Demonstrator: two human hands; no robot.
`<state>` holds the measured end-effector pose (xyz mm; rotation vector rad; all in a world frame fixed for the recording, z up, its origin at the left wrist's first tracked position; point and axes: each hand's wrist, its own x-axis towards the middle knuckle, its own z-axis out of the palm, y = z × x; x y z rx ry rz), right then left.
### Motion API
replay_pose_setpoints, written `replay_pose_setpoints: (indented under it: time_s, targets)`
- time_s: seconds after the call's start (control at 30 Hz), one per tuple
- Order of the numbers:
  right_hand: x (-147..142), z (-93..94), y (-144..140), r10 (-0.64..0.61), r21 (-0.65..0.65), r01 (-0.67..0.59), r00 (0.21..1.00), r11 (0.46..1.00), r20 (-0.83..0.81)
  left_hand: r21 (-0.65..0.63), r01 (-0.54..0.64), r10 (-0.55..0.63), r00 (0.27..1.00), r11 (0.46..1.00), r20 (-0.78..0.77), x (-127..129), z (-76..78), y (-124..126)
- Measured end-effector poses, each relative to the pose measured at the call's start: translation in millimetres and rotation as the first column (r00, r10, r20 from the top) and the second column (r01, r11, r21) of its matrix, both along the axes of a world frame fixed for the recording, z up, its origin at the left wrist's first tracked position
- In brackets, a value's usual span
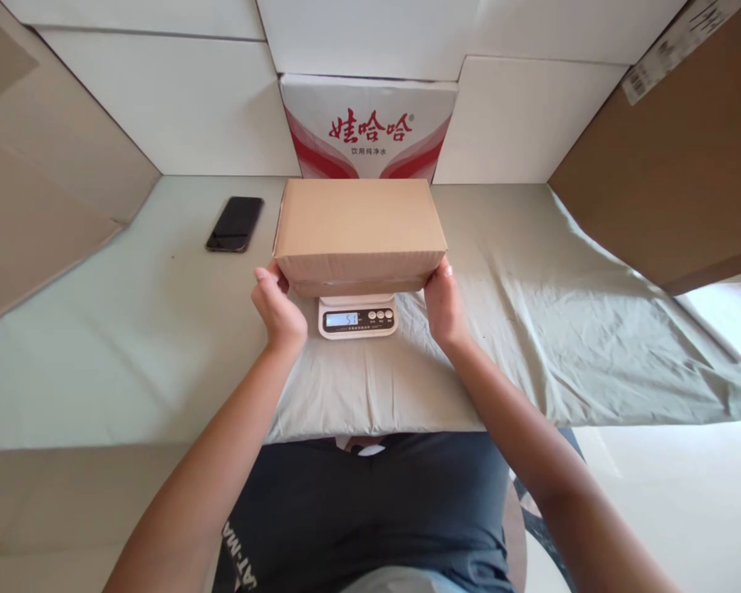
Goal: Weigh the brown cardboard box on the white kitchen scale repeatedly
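Observation:
A closed brown cardboard box (358, 231) rests on a small white digital scale (358, 317) whose lit display shows digits. My left hand (277, 306) touches the box's near left corner, thumb up against its side. My right hand (445, 303) is pressed to the near right corner. Both hands flank the box with fingers curled along its lower edge. The scale's platform is mostly hidden under the box.
A black phone (235, 223) lies left of the box. A white and red printed carton (368, 125) stands behind it against white panels. Large brown cardboard boxes stand at left (30, 189) and right (673, 165). Pale green cloth (561, 329) covers the table.

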<state>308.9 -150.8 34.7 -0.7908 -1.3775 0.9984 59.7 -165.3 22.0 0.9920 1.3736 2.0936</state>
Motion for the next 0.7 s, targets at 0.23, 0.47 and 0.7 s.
replay_pose_setpoints:
  time_s: [0.23, 0.47, 0.7]
  targets:
    - [-11, 6.0, -3, 0.014, -0.054, -0.019, 0.996, 0.998, -0.093, 0.043, 0.069, -0.071, 0.997, 0.997, 0.04, -2, -0.8, 9]
    - [-5, 53.4, 20, -0.016, 0.032, 0.017, 0.999, 0.999, -0.029, 0.059, 0.396, -0.398, 0.916, 0.916, 0.04, -12, 39.2, 28]
    - [-24, 48.4, 108, -0.011, 0.095, 0.021, 0.994, 0.995, -0.106, 0.097, 0.506, -0.511, 0.859, 0.857, 0.031, -26, 43.9, 94]
